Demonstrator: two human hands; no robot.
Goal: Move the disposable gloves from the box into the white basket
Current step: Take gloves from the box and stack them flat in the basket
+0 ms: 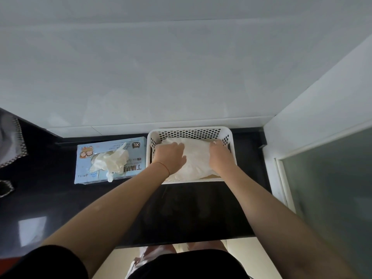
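Note:
A white perforated basket stands on the black counter against the back wall. A pile of whitish disposable gloves lies inside it. My left hand rests flat on the left part of the pile, fingers fairly straight. Over on the pile's right part, my right hand presses down with its fingertips bent over the far edge. Left of the basket lies the light blue glove box, with several gloves bunched out of its top opening.
The black counter runs to a front edge near my body. A white wall stands behind, and a white frame with frosted glass closes the right side. A grey cloth hangs at the far left.

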